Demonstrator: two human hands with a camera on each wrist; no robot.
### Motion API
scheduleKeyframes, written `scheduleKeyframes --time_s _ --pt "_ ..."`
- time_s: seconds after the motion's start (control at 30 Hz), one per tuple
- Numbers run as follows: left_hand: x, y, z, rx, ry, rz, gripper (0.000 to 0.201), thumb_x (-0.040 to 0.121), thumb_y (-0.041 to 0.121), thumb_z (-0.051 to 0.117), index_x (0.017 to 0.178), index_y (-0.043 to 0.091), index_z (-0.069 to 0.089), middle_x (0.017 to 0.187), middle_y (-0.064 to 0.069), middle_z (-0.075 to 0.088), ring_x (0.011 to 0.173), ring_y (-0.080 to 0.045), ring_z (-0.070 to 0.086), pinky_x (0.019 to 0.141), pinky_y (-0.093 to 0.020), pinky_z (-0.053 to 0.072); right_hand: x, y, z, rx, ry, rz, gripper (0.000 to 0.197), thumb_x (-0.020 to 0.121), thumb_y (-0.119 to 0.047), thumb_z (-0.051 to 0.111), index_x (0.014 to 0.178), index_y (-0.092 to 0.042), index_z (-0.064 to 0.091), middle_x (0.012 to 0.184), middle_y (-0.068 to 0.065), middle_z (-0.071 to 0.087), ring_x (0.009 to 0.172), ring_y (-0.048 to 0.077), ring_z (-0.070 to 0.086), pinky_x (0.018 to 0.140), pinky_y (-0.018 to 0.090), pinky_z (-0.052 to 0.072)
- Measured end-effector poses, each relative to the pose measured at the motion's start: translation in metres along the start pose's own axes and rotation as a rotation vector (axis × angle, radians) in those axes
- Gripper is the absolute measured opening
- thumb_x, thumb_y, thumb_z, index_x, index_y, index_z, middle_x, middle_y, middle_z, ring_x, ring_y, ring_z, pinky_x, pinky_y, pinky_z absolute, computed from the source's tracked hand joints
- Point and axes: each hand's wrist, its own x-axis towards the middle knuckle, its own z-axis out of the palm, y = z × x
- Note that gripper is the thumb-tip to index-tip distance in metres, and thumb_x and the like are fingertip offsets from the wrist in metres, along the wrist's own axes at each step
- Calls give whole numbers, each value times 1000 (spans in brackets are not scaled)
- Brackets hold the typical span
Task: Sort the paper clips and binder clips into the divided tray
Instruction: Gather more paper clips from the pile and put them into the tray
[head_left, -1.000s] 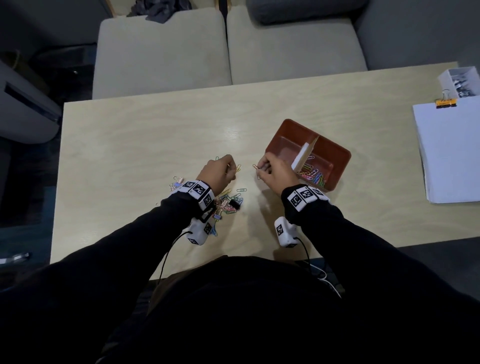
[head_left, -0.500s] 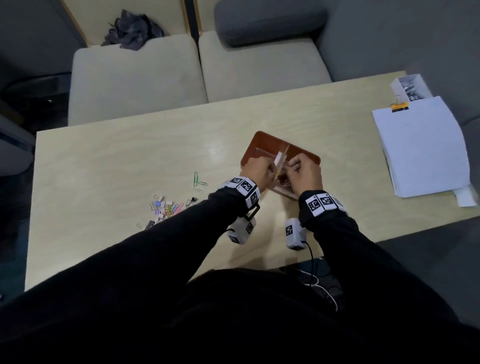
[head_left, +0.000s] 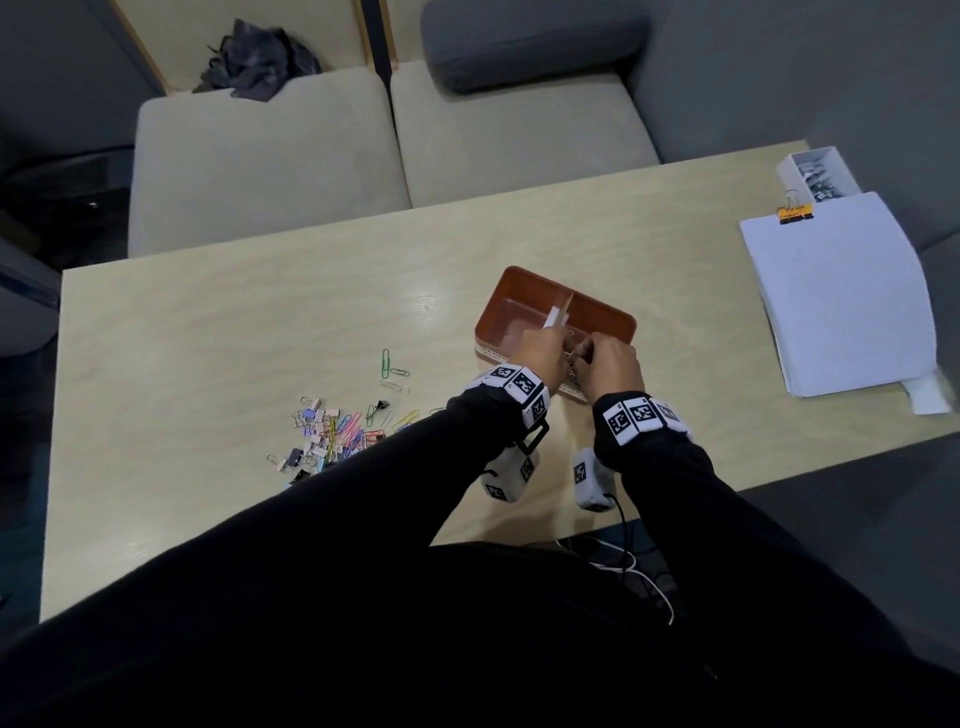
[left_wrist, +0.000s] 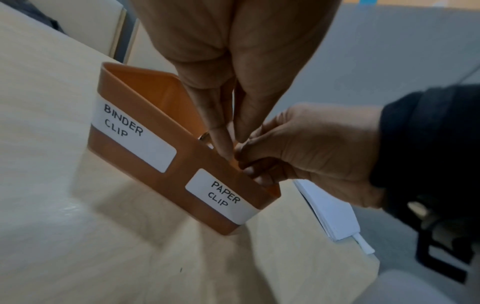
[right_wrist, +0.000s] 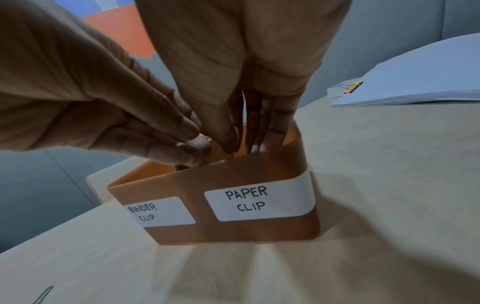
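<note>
The orange-brown divided tray (head_left: 519, 275) stands mid-table, with a pale divider (head_left: 558, 314); its near wall (left_wrist: 182, 164) (right_wrist: 198, 205) carries the labels BINDER CLIP on the left and PAPER CLIP on the right. My left hand (head_left: 560, 349) (left_wrist: 228, 152) and right hand (head_left: 584, 358) (right_wrist: 239, 148) meet fingertip to fingertip over the near rim of the PAPER CLIP compartment. Both pinch small wire paper clips (head_left: 571, 361), which are mostly hidden by the fingers. A mixed pile of coloured paper clips and binder clips (head_left: 332, 431) lies on the table to the left, partly under my left sleeve.
A few loose paper clips (head_left: 392, 371) lie between the pile and the tray. At the right edge of the table are a stack of white paper (head_left: 841, 296) with an orange binder clip (head_left: 795, 213) and a small white box (head_left: 818, 174). Sofa cushions sit behind the table.
Both hands left the clip pile and moved right to the tray, carrying paper clips. They now hover together over the PAPER CLIP compartment. The head view has shifted.
</note>
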Motion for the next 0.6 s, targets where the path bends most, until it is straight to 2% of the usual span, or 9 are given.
scheduleKeyframes --time_s 0.1,0.2,0.3,0.43,0.53,0.6 --pt "-5 -5 -4 -54 7 26 24 86 2 51 99 12 69 90 -11 67 75 -25 64 78 -33 56 0 -3 0 -18 14 -21 15 84 -7 63 75 -18 56 89 11 66 83 30 63 71 36 53" --pt "-12 -16 -10 -82 -10 15 18 87 5 54 94 14 68 91 -11 71 80 -26 68 75 -34 58 -1 -5 0 -30 40 -32 21 82 -5 62 70 -19 53 82 9 65 78 31 62 66 38 54" --pt "-17 -35 -17 -95 -36 -18 15 89 7 55 94 15 67 93 -10 71 81 -25 69 75 -34 58 -1 -6 0 -30 30 -3 18 81 -3 62 70 -17 58 77 6 66 73 30 64 66 38 56" --pt "-25 -63 -25 -75 -45 -64 17 89 7 53 93 15 67 92 -11 71 82 -27 68 74 -35 58 1 -9 -2 -28 16 15 19 84 -6 58 75 -22 60 85 8 69 79 31 66 70 38 57" --pt "-31 -81 -30 -53 -48 -112 17 88 11 52 92 19 66 90 -10 71 78 -28 67 73 -36 58 0 -17 -1 -34 38 -38 9 87 -10 58 83 -18 61 92 8 68 87 31 64 73 40 55" --pt "-34 -93 -35 -43 -49 -141 18 86 12 51 88 22 65 87 -7 71 77 -26 67 74 -37 58 -2 -25 0 -46 78 -84 3 88 -14 58 88 -16 60 97 8 65 91 31 62 71 37 52"
